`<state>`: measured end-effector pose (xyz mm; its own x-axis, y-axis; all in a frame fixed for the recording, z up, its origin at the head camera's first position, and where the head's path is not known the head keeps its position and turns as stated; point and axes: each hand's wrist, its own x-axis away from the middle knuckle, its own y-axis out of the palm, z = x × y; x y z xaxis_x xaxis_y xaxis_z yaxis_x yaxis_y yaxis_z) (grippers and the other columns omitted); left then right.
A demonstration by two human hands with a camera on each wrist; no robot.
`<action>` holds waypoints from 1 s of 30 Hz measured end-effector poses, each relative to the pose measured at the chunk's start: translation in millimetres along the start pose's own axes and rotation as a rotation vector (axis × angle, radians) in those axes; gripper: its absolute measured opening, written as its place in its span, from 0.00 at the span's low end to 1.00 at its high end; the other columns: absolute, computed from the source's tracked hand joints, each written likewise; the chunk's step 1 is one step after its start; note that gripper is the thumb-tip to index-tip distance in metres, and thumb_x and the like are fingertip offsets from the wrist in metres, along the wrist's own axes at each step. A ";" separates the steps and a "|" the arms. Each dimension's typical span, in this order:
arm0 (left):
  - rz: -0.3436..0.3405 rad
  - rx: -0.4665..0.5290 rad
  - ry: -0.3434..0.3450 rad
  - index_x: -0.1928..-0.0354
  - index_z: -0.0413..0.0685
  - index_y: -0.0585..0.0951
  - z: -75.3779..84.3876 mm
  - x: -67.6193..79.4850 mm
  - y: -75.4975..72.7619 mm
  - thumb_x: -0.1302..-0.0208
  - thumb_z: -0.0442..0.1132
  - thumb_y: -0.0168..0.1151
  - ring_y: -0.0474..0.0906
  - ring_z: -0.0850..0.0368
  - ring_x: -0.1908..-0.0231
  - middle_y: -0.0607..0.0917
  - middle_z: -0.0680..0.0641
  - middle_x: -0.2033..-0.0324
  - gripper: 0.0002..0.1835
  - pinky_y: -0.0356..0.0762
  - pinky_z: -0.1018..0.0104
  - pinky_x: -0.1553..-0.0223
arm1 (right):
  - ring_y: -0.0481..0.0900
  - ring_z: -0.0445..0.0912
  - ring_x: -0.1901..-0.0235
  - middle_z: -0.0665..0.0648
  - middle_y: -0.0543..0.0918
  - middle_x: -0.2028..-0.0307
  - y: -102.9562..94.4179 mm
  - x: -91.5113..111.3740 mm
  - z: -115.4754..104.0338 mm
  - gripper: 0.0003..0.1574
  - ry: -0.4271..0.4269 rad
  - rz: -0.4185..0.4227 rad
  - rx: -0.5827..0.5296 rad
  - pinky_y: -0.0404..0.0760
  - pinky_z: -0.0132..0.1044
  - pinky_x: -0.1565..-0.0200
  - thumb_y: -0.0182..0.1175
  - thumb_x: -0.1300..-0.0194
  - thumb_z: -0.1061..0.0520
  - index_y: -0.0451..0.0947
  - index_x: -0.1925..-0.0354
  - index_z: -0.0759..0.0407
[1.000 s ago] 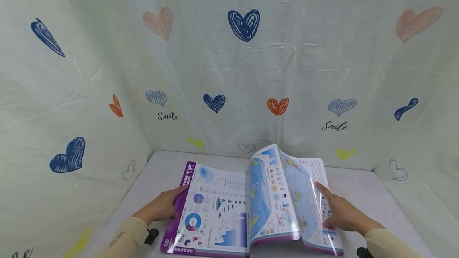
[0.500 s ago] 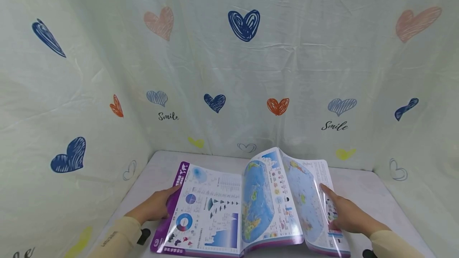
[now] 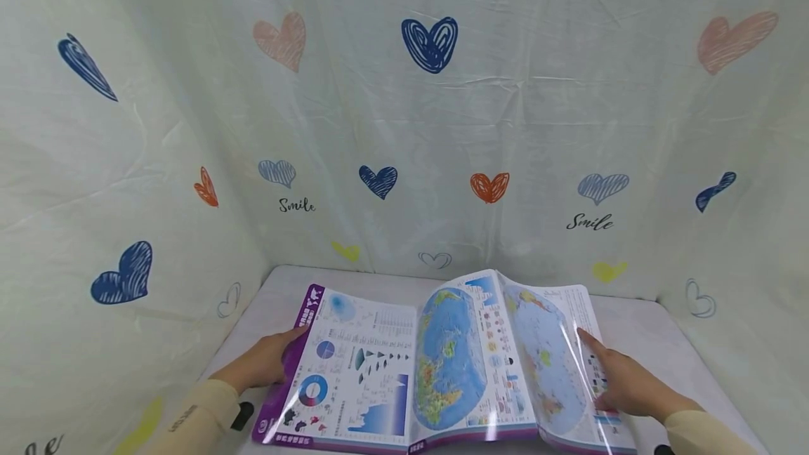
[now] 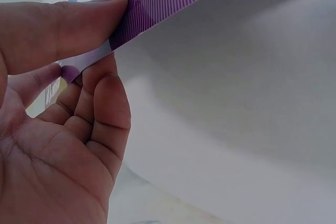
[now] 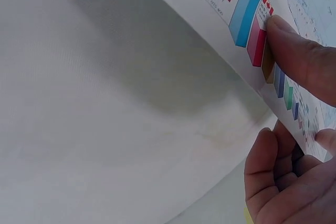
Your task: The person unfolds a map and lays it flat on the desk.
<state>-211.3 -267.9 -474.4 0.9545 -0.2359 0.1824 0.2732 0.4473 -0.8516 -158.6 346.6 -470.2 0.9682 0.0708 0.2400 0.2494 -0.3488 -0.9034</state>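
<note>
A glossy folded world map (image 3: 449, 360) with charts and purple borders stands partly spread, its panels raised in a ridge right of the middle. My left hand (image 3: 255, 365) pinches the purple left edge. In the left wrist view the thumb (image 4: 63, 30) lies over a printed ruler strip (image 4: 157, 3), with curled fingers beneath the sheet. On the opposite side, my right hand (image 3: 632, 381) holds the right panel (image 3: 550, 364) by its edge. The right wrist view shows that thumb (image 5: 304, 61) on a colored bar chart (image 5: 255, 40), fingers curled below.
A white table (image 3: 253, 314) lies under the map. Pale curtains (image 3: 537, 104) printed with hearts and "Smile" enclose the back and sides. A black wrist piece (image 3: 243, 416) shows by the left sleeve (image 3: 202, 413).
Both hands have moved apart, left hand leftward and right hand rightward. Between them the map has spread wider, and its raised ridge has sunk lower.
</note>
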 end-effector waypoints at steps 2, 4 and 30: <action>0.001 -0.005 0.001 0.27 0.36 0.64 -3.2 0.2 -0.6 0.63 0.21 0.72 0.73 0.32 0.44 0.70 0.25 0.37 0.53 0.78 0.47 0.50 | 0.74 0.53 0.65 0.66 0.77 0.58 -0.5 0.8 2.8 0.78 -0.002 0.002 0.004 0.77 0.61 0.53 0.83 0.66 0.58 0.46 0.25 0.67; 0.001 -0.009 -0.005 0.27 0.36 0.64 -6.2 0.6 -1.3 0.63 0.21 0.72 0.75 0.37 0.48 0.70 0.25 0.37 0.53 0.79 0.50 0.53 | 0.73 0.53 0.67 0.64 0.77 0.61 -0.7 1.4 6.3 0.77 -0.018 0.007 0.015 0.78 0.59 0.55 0.83 0.66 0.60 0.47 0.25 0.67; -0.007 0.025 -0.046 0.27 0.35 0.63 -17.7 -1.8 -11.3 0.58 0.17 0.66 0.74 0.41 0.55 0.68 0.24 0.36 0.49 0.78 0.61 0.68 | 0.68 0.50 0.74 0.58 0.73 0.70 4.5 19.7 37.0 0.70 -0.064 0.044 0.110 0.74 0.45 0.67 0.74 0.70 0.70 0.52 0.28 0.73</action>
<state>-218.3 -287.7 -473.8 0.9569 -0.1996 0.2109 0.2821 0.4672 -0.8379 -137.6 381.0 -482.7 0.9767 0.1181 0.1792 0.2037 -0.2484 -0.9470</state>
